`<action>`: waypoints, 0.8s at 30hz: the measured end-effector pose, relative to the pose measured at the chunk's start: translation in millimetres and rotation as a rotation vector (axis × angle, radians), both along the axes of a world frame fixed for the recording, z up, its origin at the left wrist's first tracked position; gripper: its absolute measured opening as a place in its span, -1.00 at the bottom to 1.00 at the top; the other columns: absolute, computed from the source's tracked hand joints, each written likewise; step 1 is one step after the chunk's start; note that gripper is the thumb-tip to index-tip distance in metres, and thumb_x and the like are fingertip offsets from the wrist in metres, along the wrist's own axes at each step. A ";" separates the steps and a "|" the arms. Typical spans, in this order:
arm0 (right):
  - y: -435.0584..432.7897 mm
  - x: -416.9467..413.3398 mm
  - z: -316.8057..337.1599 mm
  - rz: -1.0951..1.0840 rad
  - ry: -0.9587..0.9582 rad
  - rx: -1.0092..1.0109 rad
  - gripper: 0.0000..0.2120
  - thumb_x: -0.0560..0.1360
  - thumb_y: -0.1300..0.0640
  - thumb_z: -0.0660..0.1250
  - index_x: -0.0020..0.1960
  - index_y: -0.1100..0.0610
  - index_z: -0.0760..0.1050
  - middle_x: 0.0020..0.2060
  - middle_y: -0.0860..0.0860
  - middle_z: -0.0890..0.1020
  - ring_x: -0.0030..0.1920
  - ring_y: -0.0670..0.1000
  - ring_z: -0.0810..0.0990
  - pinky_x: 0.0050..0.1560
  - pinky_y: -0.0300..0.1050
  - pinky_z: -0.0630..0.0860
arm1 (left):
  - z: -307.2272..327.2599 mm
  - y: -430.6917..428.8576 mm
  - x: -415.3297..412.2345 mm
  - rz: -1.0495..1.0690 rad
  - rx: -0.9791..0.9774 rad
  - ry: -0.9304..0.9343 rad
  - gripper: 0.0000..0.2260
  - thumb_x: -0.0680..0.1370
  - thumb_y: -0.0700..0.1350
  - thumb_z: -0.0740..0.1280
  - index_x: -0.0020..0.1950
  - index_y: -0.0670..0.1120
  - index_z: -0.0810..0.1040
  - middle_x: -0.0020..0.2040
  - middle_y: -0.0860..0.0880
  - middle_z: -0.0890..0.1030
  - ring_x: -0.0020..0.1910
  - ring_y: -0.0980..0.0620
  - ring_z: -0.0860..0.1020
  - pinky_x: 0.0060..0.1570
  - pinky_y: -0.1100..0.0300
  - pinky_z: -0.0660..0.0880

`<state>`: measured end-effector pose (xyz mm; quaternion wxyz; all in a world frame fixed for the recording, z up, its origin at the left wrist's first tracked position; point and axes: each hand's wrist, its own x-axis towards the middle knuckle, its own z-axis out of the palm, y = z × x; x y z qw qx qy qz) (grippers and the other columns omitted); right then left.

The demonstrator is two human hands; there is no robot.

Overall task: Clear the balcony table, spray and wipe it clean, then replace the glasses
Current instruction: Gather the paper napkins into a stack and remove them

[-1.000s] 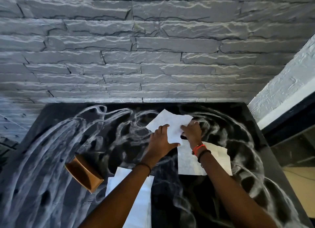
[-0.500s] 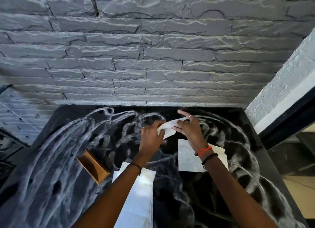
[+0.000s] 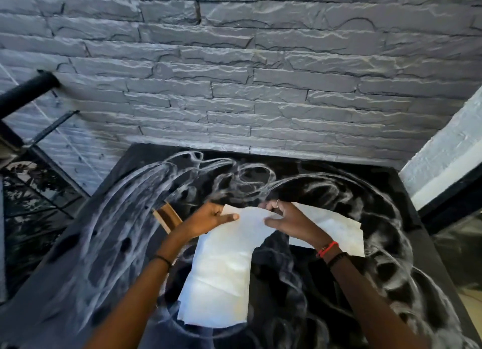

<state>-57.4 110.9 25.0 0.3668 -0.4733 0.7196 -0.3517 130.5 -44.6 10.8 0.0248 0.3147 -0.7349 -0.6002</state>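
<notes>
The black table is covered in white swirled smears. Above its middle, both hands hold one white paper napkin between them. My left hand pinches its left edge with thumb and fingers. My right hand, with a ring on one finger, grips the right side. A stack of white napkins lies on the table under my hands. Another single napkin lies flat to the right, partly hidden by my right wrist. No glasses are in view.
A brown cardboard piece lies on the table just left of my left hand. A grey stone wall stands behind the table. A black railing with glass is at the left, a white pillar at the right.
My hands drew nearer to me with the napkin, and it now stretches flatter between them over the stack. The view shifted, bringing the railing at the left into sight.
</notes>
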 end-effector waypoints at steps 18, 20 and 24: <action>-7.4 58.5 -44.3 -0.013 -0.458 0.129 -0.93 0.48 0.15 0.36 -0.09 0.10 0.47 -0.20 0.00 0.61 -0.21 -0.06 0.59 -0.31 -0.20 0.55 | -31.9 0.8 71.8 0.143 0.124 -0.192 -0.81 0.46 -0.10 0.46 -0.35 -0.07 0.68 -0.32 -0.07 0.69 -0.30 0.08 0.63 -0.17 0.25 0.52; -13.7 57.1 -63.2 -0.058 -0.434 0.155 -0.92 0.47 0.15 0.37 -0.08 0.10 0.48 -0.18 0.03 0.62 -0.19 -0.02 0.60 -0.25 -0.11 0.56 | -49.8 -1.2 68.0 0.182 0.035 -0.228 -0.73 0.45 -0.09 0.48 -0.44 -0.09 0.60 -0.36 -0.08 0.63 -0.33 0.06 0.57 -0.18 0.23 0.49; -29.3 55.6 -96.2 -0.126 -0.317 0.173 -0.92 0.45 0.22 0.39 -0.15 0.10 0.49 -0.17 0.12 0.62 -0.21 0.01 0.59 -0.23 -0.14 0.51 | -73.8 -3.4 59.0 0.170 -0.226 -0.353 -0.68 0.50 -0.03 0.41 -0.33 -0.16 0.42 -0.33 -0.12 0.45 -0.36 0.04 0.41 -0.36 0.37 0.29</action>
